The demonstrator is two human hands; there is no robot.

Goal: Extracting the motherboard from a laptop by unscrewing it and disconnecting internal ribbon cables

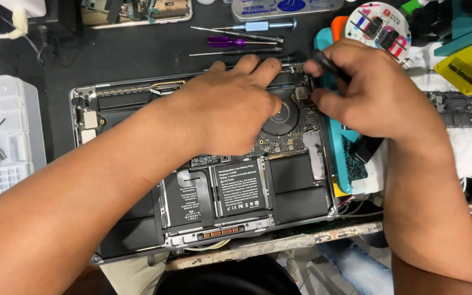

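A dark work surface (121, 54) carries an opened laptop (203, 169), lying bottom up with its cover off, so the black battery cells (236, 188), the circuit board and a round black fan (282, 117) are exposed. The laptop sits at the near edge of the surface, its front rim just over a chipped, paint-flecked edge.

The left hand (228, 106) lies palm down across the middle of the laptop, fingers loosely together and stretched to the far rim near the hinge, pressing on the case and gripping nothing. The right hand (370, 90) hovers at the laptop's far right corner, thumb and fingers pinched together on a small black tool (326, 63); its tip is hidden by the fingers, so I cannot tell what kind it is.

A white plastic parts tray (4, 136) stands to the left of the laptop, well apart from both hands. Beyond the laptop lie three slim screwdrivers (241, 41), one with a purple handle. A round white disc (378, 24) with coloured marks sits at the far right, above a teal mat (340, 158) beside the laptop.
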